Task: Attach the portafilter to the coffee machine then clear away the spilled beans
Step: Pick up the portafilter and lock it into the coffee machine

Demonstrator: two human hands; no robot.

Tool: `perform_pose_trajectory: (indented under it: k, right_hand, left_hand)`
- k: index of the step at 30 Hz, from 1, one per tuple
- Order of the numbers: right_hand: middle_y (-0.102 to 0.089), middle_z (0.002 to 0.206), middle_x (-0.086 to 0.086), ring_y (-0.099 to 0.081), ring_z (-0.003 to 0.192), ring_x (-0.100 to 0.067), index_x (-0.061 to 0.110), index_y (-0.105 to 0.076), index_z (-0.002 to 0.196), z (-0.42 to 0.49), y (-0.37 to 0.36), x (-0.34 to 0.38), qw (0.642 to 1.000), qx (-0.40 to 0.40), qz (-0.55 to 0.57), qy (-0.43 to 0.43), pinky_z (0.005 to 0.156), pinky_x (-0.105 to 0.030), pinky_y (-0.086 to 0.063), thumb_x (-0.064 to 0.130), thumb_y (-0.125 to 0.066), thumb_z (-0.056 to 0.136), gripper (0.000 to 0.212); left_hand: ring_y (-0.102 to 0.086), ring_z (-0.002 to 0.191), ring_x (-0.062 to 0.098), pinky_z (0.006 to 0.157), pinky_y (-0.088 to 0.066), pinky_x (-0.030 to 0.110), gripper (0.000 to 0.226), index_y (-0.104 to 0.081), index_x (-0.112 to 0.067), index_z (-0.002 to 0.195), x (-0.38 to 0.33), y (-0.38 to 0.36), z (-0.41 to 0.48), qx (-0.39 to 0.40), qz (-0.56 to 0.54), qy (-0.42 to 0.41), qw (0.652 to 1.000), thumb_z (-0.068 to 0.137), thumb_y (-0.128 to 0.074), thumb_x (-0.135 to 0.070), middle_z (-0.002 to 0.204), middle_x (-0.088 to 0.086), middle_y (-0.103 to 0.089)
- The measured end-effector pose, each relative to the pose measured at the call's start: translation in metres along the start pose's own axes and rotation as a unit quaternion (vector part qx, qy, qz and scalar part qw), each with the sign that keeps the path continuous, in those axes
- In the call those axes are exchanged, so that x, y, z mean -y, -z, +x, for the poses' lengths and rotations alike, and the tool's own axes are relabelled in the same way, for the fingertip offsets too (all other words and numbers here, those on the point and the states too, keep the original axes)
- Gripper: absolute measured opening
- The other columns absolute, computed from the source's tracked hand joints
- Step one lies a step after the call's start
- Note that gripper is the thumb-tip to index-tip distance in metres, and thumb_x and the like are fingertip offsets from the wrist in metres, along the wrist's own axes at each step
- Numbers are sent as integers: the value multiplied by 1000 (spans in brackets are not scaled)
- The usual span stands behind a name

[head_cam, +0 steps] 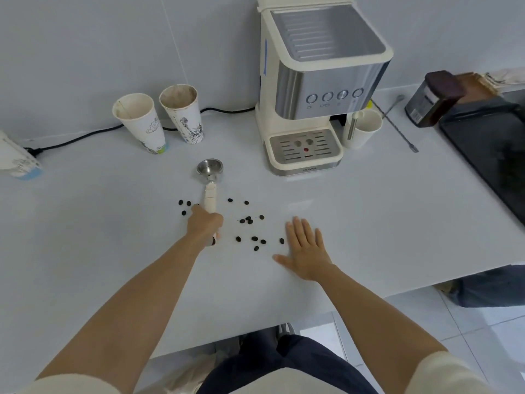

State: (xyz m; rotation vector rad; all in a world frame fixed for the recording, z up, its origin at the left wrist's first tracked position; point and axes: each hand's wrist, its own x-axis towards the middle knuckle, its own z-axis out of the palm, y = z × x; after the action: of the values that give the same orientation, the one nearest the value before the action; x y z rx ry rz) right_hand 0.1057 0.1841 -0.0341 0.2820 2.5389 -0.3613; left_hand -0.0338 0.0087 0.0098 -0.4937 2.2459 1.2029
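Note:
A portafilter [210, 172] with a steel basket and cream handle lies on the white counter [113, 223], basket pointing away from me. My left hand [205, 223] is closed around the near end of its handle. Several dark coffee beans [249, 221] are scattered on the counter on both sides of the handle, most to its right. My right hand [306, 248] rests flat on the counter, fingers spread, just right of the beans and holding nothing. The cream and steel coffee machine [318, 89] stands at the back, right of the portafilter.
Two used paper cups [159, 120] stand at the back left beside a black cable [85, 136]. A white cup [362, 129] sits right of the machine, with a long bar spoon [397, 123], a dark-lidded jar [431, 98] and a black tray [488, 155] further right.

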Motion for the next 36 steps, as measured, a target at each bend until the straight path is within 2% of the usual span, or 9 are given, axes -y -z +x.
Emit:
perform_pose_trajectory:
  k: [4, 8, 10, 12, 17, 20, 22, 31, 36]
  right_hand:
    - [34, 148, -2, 27, 140, -22, 11, 21, 143, 1, 0, 0, 1000, 6, 1, 5, 114, -45, 14, 79, -7, 74, 101]
    - [31, 151, -9, 29, 139, -23, 12, 27, 140, -2, 11, 2, 999, 0, 50, 15, 114, -44, 15, 69, -14, 86, 89]
    - [32, 150, -9, 28, 139, -24, 13, 34, 131, -3, 29, 4, 997, -31, 72, 27, 113, -43, 15, 87, 13, 57, 107]
    - [34, 147, -5, 27, 139, -25, 13, 35, 128, -1, 54, 6, 990, -94, 95, 46, 113, -43, 14, 87, 29, 36, 118]
    - [24, 153, -11, 29, 133, -13, 12, 22, 141, -7, 147, 6, 951, -268, 128, 85, 113, -42, 13, 79, 4, 66, 102]
    - [24, 153, -11, 26, 139, -21, 12, 19, 143, -13, 198, 1, 932, -335, 109, 80, 115, -43, 12, 57, -27, 92, 82]
    - [25, 153, -12, 25, 140, -25, 12, 18, 143, -12, 226, -4, 924, -366, 87, 77, 114, -43, 12, 47, -33, 95, 78]
    - [22, 153, -13, 21, 141, -27, 14, 16, 145, 16, 293, -25, 946, -323, 20, 29, 115, -45, 8, 49, -28, 95, 75]
    - [11, 157, -8, 10, 144, -27, 17, 7, 147, 22, 300, -29, 951, -310, -14, 23, 116, -45, 3, 52, -28, 94, 73]
  left_hand:
    - [-45, 51, 20, 46, -39, 27, 36, -36, -8, 112, -7, 9, -9, 20, 70, -44, 996, 79, -49, 0, 91, 13, -48]
    - [-46, 50, 20, 45, -36, 24, 29, -36, -12, 101, -27, 17, -17, 44, 118, -97, 987, 78, -51, -2, 83, 8, -46]
    - [-47, 50, 20, 46, -37, 25, 31, -38, -13, 103, -39, 17, -19, 62, 130, -123, 982, 78, -53, -3, 83, 9, -48]
    - [-47, 49, 20, 45, -38, 25, 31, -39, -14, 104, -53, 16, -22, 78, 144, -147, 975, 79, -54, -4, 80, 9, -49]
    - [-47, 48, 19, 44, -38, 24, 31, -43, -13, 105, -91, 13, -21, 122, 186, -191, 956, 79, -57, -4, 72, 6, -48]
    - [-48, 48, 20, 46, -41, 25, 37, -45, -12, 109, -108, 10, -16, 142, 201, -203, 948, 77, -59, -2, 73, 8, -50]
    - [-48, 49, 20, 45, -42, 24, 40, -45, -14, 112, -116, 8, -13, 151, 213, -214, 941, 76, -59, -1, 74, 7, -50]
    - [-46, 45, 19, 38, -40, 22, 39, -46, -14, 108, -142, -8, -2, 171, 245, -268, 916, 74, -56, 3, 71, 5, -49]
    - [-48, 45, 21, 47, -42, 25, 44, -47, -14, 114, -151, -14, 13, 171, 260, -275, 910, 74, -56, 2, 76, 5, -51]
